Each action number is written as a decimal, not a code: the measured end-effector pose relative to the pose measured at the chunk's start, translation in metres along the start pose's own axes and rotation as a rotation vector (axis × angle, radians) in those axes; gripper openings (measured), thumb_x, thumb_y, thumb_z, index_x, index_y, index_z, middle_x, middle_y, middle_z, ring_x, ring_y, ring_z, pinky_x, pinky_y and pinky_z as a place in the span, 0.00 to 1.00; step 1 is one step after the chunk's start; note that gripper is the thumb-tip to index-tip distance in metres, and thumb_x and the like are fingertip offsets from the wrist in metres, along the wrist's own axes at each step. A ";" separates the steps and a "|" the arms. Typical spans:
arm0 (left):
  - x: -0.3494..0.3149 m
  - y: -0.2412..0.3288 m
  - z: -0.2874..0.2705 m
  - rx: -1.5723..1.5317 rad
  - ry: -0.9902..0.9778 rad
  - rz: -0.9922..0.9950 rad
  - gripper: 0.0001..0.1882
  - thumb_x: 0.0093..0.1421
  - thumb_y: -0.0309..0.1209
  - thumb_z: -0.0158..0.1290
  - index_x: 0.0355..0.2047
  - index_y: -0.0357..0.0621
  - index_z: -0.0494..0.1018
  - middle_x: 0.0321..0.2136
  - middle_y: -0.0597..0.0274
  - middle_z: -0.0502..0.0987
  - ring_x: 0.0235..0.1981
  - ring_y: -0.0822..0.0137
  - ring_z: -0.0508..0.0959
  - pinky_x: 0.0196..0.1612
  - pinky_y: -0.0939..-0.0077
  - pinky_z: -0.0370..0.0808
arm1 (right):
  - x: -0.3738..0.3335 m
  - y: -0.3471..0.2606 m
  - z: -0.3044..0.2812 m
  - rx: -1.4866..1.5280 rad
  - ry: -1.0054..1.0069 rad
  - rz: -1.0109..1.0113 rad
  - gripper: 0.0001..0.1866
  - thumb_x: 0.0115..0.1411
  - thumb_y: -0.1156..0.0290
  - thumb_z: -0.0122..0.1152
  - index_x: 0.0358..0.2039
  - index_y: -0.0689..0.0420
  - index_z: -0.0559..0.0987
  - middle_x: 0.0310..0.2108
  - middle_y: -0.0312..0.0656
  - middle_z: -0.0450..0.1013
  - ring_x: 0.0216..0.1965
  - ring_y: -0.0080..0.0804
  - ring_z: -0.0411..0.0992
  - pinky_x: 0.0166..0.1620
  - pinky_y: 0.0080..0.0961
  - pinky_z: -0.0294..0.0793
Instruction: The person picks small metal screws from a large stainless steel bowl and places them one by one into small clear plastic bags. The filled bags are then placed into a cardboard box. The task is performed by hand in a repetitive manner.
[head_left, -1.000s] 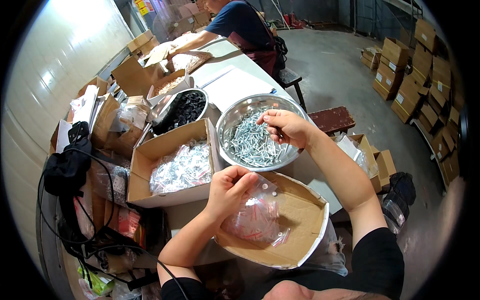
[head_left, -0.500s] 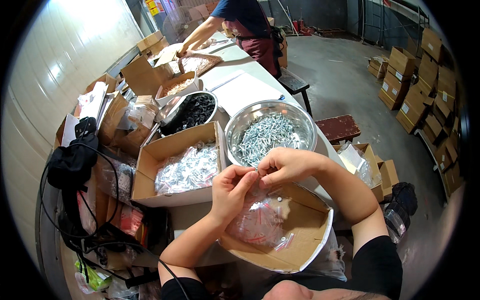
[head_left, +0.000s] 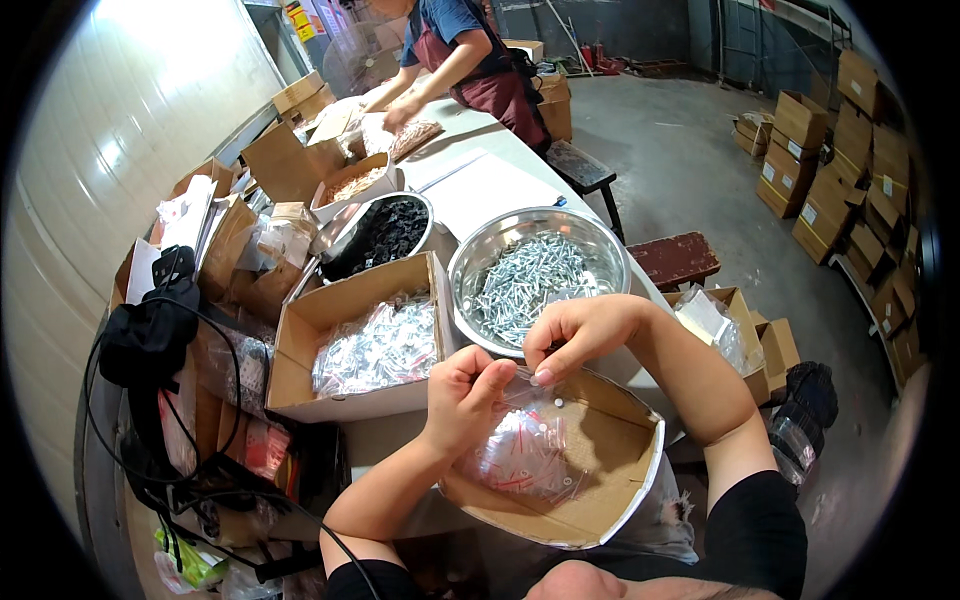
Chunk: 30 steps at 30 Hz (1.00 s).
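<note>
My left hand (head_left: 462, 402) is closed in a pinch on the edge of a small clear plastic bag (head_left: 519, 388). Just right of it, my right hand (head_left: 583, 336) also pinches at the bag's edge, its thumb and forefinger close together. Both are above a shallow cardboard tray (head_left: 612, 477) holding a pile of small clear bags with red strips (head_left: 520, 452) and a few small white pieces. Beyond my hands stands a steel bowl (head_left: 617, 262) of silvery screws (head_left: 525, 275). Whether the held bag contains anything is too small to tell.
Left of the bowl, a cardboard box (head_left: 355, 398) holds filled clear bags (head_left: 375, 345). Behind it are a bowl of black pieces (head_left: 385, 232) and a box of copper-coloured pieces (head_left: 355, 183). Black cables (head_left: 235, 395) hang at left. A co-worker (head_left: 470, 60) stands at the table's far end.
My hands have drawn slightly apart, with clear plastic showing between them. At the far end, the co-worker has leaned left and brought both hands over the bag there.
</note>
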<state>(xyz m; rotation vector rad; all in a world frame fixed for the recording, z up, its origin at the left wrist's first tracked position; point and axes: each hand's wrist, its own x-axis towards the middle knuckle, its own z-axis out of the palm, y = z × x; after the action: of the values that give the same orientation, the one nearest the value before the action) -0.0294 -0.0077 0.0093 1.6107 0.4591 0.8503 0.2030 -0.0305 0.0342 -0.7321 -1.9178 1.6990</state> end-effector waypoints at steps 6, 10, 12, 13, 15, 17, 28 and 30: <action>0.011 0.003 0.015 -0.170 0.053 -0.001 0.05 0.61 0.24 0.55 0.33 0.34 0.75 0.25 0.66 0.76 0.28 0.79 0.74 0.32 0.86 0.71 | -0.009 0.003 -0.016 0.042 0.054 0.044 0.12 0.61 0.66 0.61 0.25 0.60 0.77 0.19 0.28 0.66 0.22 0.14 0.61 0.25 0.16 0.58; 0.005 0.000 0.007 -0.190 0.017 -0.054 0.04 0.62 0.24 0.54 0.34 0.34 0.74 0.24 0.66 0.75 0.27 0.78 0.73 0.31 0.86 0.71 | -0.006 -0.003 -0.010 0.039 0.058 0.064 0.13 0.61 0.65 0.61 0.24 0.60 0.77 0.18 0.26 0.65 0.20 0.13 0.58 0.23 0.15 0.56; 0.001 -0.003 0.000 -0.190 -0.006 -0.066 0.03 0.62 0.23 0.53 0.34 0.35 0.74 0.24 0.63 0.75 0.24 0.76 0.73 0.29 0.85 0.69 | -0.004 -0.005 -0.006 0.019 0.050 0.054 0.12 0.61 0.65 0.61 0.26 0.59 0.77 0.19 0.27 0.65 0.20 0.13 0.59 0.23 0.15 0.57; 0.001 -0.006 -0.003 -0.204 -0.010 -0.052 0.03 0.63 0.23 0.52 0.35 0.35 0.74 0.24 0.64 0.74 0.25 0.76 0.73 0.31 0.85 0.70 | -0.003 -0.005 -0.005 0.008 0.047 0.048 0.12 0.61 0.65 0.61 0.26 0.59 0.77 0.19 0.27 0.65 0.21 0.13 0.59 0.23 0.14 0.57; 0.002 -0.008 -0.005 -0.233 -0.016 -0.024 0.04 0.63 0.22 0.52 0.36 0.34 0.74 0.23 0.66 0.73 0.26 0.76 0.72 0.33 0.85 0.70 | -0.002 -0.006 -0.004 0.105 0.114 0.047 0.11 0.61 0.65 0.60 0.29 0.59 0.76 0.20 0.28 0.66 0.21 0.13 0.60 0.24 0.14 0.58; 0.004 -0.001 0.008 -0.213 0.049 -0.029 0.03 0.63 0.22 0.52 0.35 0.34 0.74 0.23 0.67 0.73 0.25 0.77 0.72 0.32 0.85 0.70 | -0.002 -0.002 -0.006 0.148 0.228 0.057 0.10 0.62 0.65 0.59 0.34 0.58 0.75 0.23 0.28 0.66 0.22 0.13 0.61 0.25 0.13 0.60; 0.004 0.009 0.005 -0.155 -0.097 -0.231 0.03 0.58 0.22 0.58 0.28 0.36 0.76 0.24 0.67 0.77 0.25 0.81 0.71 0.30 0.88 0.69 | 0.002 0.004 -0.016 0.680 0.498 -0.111 0.18 0.68 0.64 0.48 0.54 0.57 0.62 0.39 0.41 0.67 0.39 0.29 0.75 0.43 0.22 0.81; 0.005 0.003 0.002 -0.080 -0.132 -0.187 0.04 0.57 0.22 0.59 0.26 0.36 0.76 0.22 0.68 0.76 0.23 0.81 0.71 0.29 0.88 0.68 | 0.004 0.005 -0.015 0.708 0.508 -0.107 0.17 0.67 0.67 0.49 0.54 0.57 0.63 0.39 0.41 0.67 0.40 0.30 0.75 0.43 0.22 0.81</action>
<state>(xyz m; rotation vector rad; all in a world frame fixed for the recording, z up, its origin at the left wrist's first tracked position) -0.0250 -0.0057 0.0136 1.5132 0.4681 0.6100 0.2107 -0.0161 0.0316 -0.6669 -0.9068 1.7398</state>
